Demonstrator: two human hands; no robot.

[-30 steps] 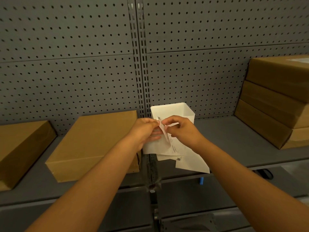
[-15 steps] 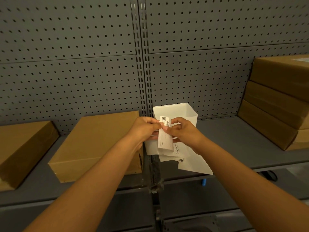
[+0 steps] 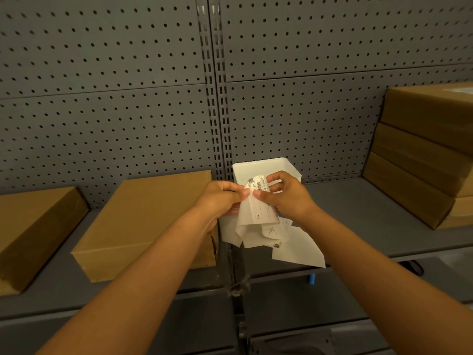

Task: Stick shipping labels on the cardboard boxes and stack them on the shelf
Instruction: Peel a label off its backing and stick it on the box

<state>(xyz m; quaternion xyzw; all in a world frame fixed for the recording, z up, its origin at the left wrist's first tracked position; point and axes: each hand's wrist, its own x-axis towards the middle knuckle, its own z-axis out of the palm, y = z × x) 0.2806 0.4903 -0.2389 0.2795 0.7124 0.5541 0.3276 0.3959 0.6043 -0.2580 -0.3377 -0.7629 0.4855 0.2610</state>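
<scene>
Both hands meet over the shelf's middle, holding a white shipping label (image 3: 261, 206) with a barcode at its top. My left hand (image 3: 220, 198) pinches its left edge and the backing paper; my right hand (image 3: 284, 196) pinches the label's top right, curling it back. More label sheets (image 3: 294, 248) hang below the hands. A flat cardboard box (image 3: 143, 221) lies on the grey shelf (image 3: 358, 216) just left of my hands. Behind the hands stands a white bin (image 3: 266, 167).
Another cardboard box (image 3: 33, 226) lies at the far left. A stack of three boxes (image 3: 419, 160) stands at the right, the top one with a white patch. Grey pegboard (image 3: 128, 98) backs the shelf. A lower shelf and a small blue item (image 3: 311, 279) show below.
The label has been turned face up and its top now curls back from the backing. Both hands stay in nearly the same place.
</scene>
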